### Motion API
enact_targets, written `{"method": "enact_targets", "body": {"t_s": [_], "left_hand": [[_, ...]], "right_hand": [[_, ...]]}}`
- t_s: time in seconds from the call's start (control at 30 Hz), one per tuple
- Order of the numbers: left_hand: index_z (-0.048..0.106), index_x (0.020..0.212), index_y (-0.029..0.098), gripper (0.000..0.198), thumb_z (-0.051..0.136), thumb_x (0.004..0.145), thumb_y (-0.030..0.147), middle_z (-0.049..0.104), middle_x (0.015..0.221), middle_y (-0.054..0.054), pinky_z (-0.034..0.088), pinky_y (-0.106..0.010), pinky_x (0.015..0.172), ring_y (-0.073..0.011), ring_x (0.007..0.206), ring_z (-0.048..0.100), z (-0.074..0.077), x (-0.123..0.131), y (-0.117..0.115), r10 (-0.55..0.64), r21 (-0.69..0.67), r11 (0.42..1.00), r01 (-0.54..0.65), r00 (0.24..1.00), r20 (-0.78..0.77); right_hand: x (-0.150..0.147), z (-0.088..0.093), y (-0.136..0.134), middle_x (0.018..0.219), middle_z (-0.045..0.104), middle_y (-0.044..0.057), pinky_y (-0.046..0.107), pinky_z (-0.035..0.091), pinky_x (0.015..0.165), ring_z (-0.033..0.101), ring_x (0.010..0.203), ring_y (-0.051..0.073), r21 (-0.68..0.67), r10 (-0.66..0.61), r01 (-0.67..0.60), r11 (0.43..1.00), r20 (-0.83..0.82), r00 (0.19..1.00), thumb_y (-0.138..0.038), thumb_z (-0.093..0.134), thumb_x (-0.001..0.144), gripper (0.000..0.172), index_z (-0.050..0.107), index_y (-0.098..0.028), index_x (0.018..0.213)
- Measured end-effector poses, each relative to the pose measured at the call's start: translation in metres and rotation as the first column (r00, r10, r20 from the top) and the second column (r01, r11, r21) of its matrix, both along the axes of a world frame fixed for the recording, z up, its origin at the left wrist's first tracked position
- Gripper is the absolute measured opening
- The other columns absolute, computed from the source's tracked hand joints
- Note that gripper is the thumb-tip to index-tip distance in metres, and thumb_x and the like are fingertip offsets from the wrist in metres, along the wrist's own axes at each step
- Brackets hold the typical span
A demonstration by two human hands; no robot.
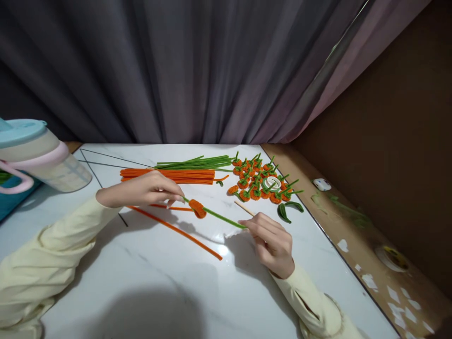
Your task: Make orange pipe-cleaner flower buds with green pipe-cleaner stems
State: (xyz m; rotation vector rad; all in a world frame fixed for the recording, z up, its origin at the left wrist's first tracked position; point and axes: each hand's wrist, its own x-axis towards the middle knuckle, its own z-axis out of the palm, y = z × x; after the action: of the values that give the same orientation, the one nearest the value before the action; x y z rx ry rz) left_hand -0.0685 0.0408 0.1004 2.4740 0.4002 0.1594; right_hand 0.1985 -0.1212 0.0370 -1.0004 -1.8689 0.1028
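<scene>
A green pipe cleaner (224,217) is stretched above the table, sloping down to the right. Near its left end sits a coiled orange pipe-cleaner piece (197,209), with the green one passing through or behind it. My left hand (150,190) pinches the left end between thumb and fingers. The right end is pinched by my right hand (271,242). A thin wooden stick (243,207) pokes out past the right hand's knuckles; whether that hand holds it I cannot tell. Loose orange pipe cleaners (187,235) lie below the left hand.
Behind my hands lie bundles of orange (169,176) and green pipe cleaners (201,163). Several small orange pumpkins (256,193) with green stems surround a tape roll (272,183). Green curled pieces (284,213) lie beside them. A tumbler (67,167) stands left; paper scraps (393,294) lie right.
</scene>
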Motion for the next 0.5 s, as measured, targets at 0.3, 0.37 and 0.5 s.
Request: {"method": "enact_targets", "body": {"t_s": [0.3,0.37,0.5], "left_hand": [[0.067,0.088,0.015,0.023,0.047,0.092,0.027,0.067,0.094,-0.007,0.043,-0.018,0.076,-0.0145,0.085,0.061,-0.013,0.018,-0.008,0.021,-0.087,0.996,-0.016,0.998,0.058],[0.066,0.09,0.014,0.022,0.048,0.092,0.026,0.068,0.096,-0.007,0.042,-0.018,0.077,-0.0147,0.087,0.062,-0.012,0.02,-0.012,0.045,-0.124,0.992,-0.037,0.997,0.063],[0.067,0.085,0.015,0.023,0.049,0.091,0.027,0.07,0.084,-0.005,0.042,-0.017,0.069,-0.0129,0.075,0.063,-0.016,0.022,-0.015,0.072,-0.124,0.99,-0.065,0.996,0.05]], "right_hand": [[-0.006,-0.009,0.003,0.07,0.058,0.005,0.03,0.043,0.058,0.05,0.064,0.017,-0.179,0.007,-0.007,0.984,-0.001,1.0,-0.007,0.045,0.086,0.02,0.06,-0.017,0.095],[-0.006,-0.006,0.004,0.084,0.062,0.007,0.033,0.046,0.069,0.055,0.078,0.019,-0.284,-0.013,0.009,0.959,-0.014,1.0,-0.013,0.047,0.088,0.017,0.058,-0.018,0.1],[-0.01,0.001,0.005,0.107,0.061,0.009,0.039,0.042,0.088,0.053,0.103,0.023,-0.357,-0.053,0.044,0.933,-0.014,0.999,-0.022,0.055,0.086,0.028,0.051,-0.02,0.114]]}}
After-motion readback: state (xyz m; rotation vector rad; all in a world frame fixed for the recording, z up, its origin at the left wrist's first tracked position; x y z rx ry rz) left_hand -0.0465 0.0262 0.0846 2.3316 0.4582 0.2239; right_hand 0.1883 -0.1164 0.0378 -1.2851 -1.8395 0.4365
